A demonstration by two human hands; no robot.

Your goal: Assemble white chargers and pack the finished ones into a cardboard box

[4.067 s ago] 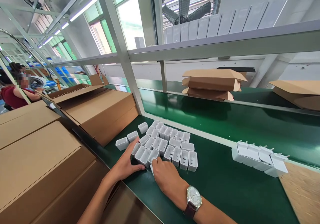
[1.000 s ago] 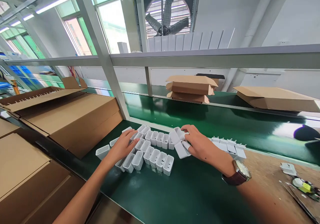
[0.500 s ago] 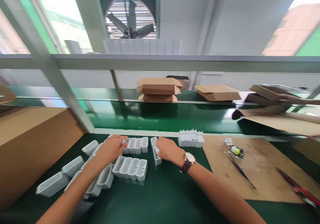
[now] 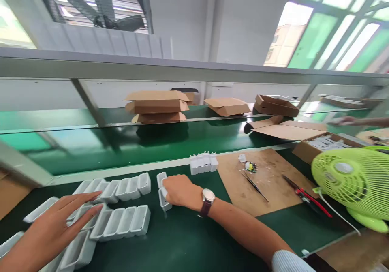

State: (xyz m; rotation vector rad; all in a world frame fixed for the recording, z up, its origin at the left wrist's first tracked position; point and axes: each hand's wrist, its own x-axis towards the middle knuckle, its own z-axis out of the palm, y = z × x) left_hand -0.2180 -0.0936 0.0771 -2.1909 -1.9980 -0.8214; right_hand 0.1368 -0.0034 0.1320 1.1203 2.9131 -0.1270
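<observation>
Rows of small white open trays (image 4: 126, 222) cover the left part of the green table. My left hand (image 4: 59, 227) is over these trays with its fingers spread, and nothing shows in its grasp. To the right of the rows, my right hand (image 4: 182, 193), with a watch on the wrist, has its fingers closed on a short strip of white trays (image 4: 164, 199); part of the strip is hidden under the fingers. A block of white pieces with small prongs (image 4: 203, 163) stands beyond my right hand, near the table's back edge.
A brown board (image 4: 267, 199) carries tweezers (image 4: 255, 187), a small circuit board (image 4: 251, 166) and red-handled pliers (image 4: 306, 195). At right are a green fan (image 4: 349, 183) and an open carton (image 4: 306, 152). Cartons (image 4: 156, 101) sit on the back shelf. Another person's arm (image 4: 370, 121) reaches in at far right.
The view has swung right, bringing the fan and another person's arm into sight. My left hand has shifted toward the near left over the trays, fingers more spread. My right hand stays at the short strip.
</observation>
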